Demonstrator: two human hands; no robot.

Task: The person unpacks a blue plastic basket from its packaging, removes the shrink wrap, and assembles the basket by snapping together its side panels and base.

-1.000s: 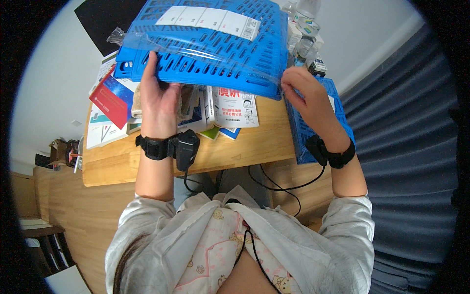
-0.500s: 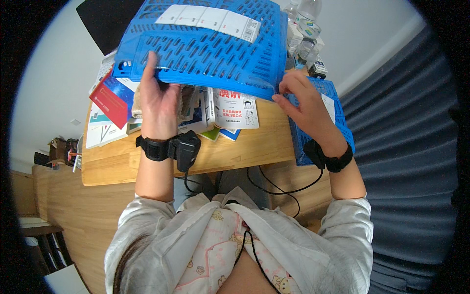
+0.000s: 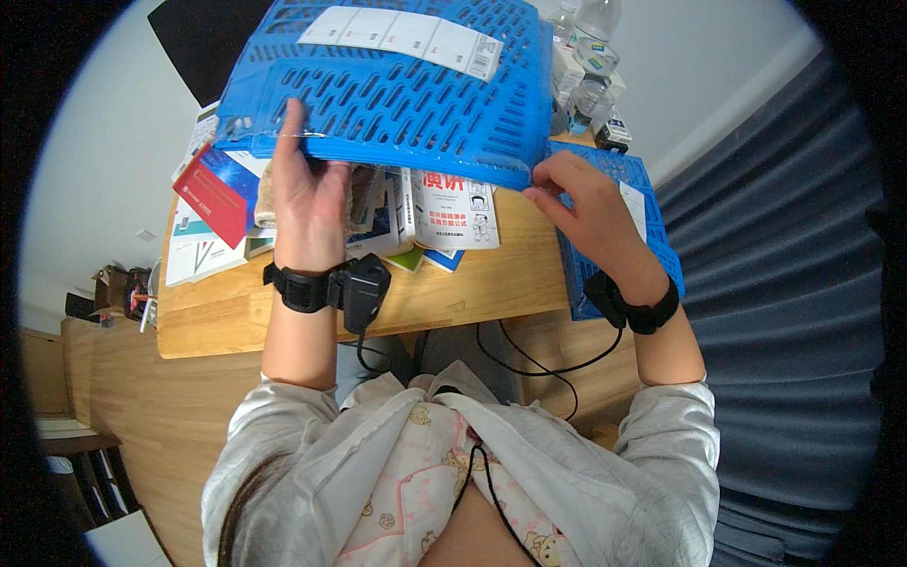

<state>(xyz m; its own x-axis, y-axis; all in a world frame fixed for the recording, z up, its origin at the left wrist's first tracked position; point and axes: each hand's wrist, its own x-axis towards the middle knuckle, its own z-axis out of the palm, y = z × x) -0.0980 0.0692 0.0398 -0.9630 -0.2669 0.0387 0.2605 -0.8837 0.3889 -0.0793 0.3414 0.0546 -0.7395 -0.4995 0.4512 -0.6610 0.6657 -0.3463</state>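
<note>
A flat, slotted blue plastic basket panel (image 3: 378, 109) in clear wrapping, looking like a folded or stacked one, is held up tilted above the table. A white label with a barcode (image 3: 402, 41) lies across its face. My left hand (image 3: 312, 194) grips its lower left edge, thumb on the face and the other fingers hidden behind. At the lower right corner, my right hand (image 3: 586, 198) pinches the edge of the panel or its wrapping with thumb and bent fingers. Another blue slotted panel (image 3: 666, 255) with a white label lies behind my right wrist, at the table's right end.
Books, among them a red one (image 3: 213, 200) and a white one (image 3: 458, 217), are piled on the wooden table (image 3: 453, 298) under the panel. Plastic bottles (image 3: 595, 42) and small boxes stand at the back right. A dark curtain (image 3: 784, 283) hangs on the right.
The panel has shifted slightly left, and its lower edge tilts a little differently. Both hands keep their places on it; my right hand has barely moved.
</note>
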